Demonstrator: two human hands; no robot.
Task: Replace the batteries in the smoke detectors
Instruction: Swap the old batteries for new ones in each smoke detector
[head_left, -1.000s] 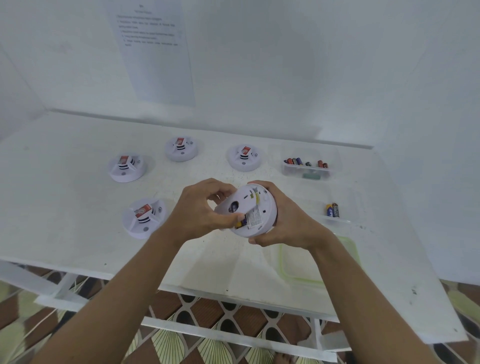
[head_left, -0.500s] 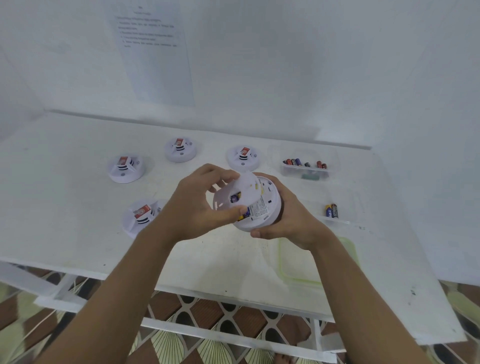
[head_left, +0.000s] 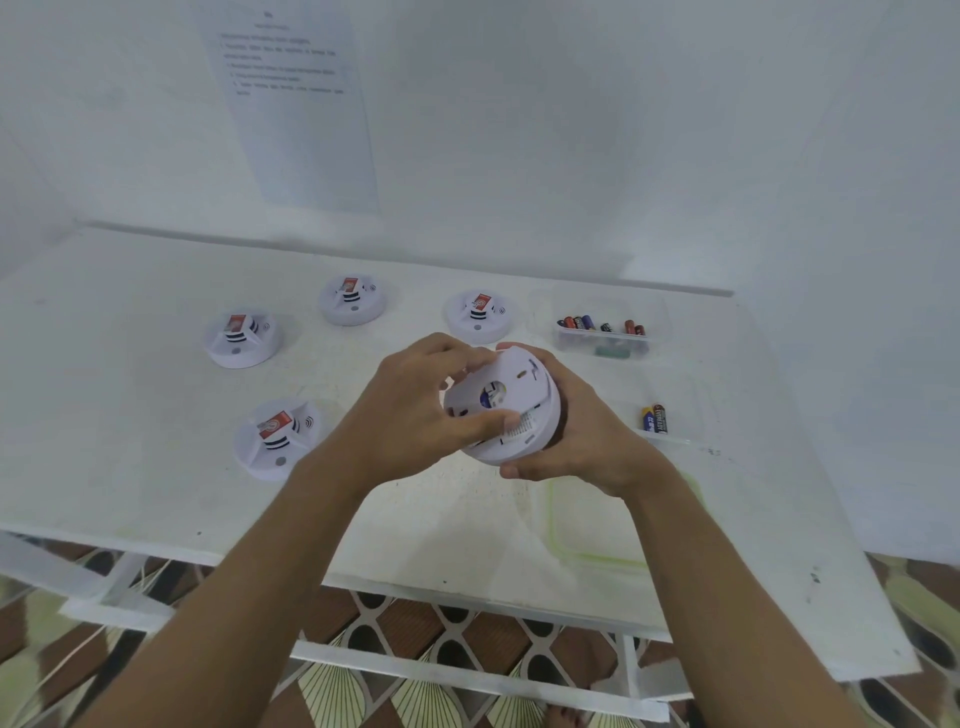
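Nearest you, a clear plastic lid with a green rim (head_left: 597, 560) lies flat on the white table (head_left: 130, 467). Above it, your right hand (head_left: 584, 436) cups the round white plastic smoke detector (head_left: 540, 434) from behind, clear of the table. Your left hand (head_left: 415, 410) pinches its white round back plate (head_left: 511, 371) between thumb and fingers. Just to the right, two batteries (head_left: 655, 419) lie in a clear tray. Farther off, four more white detectors (head_left: 278, 441) sit to the left, and a clear box of mixed batteries (head_left: 602, 332) stands to the right.
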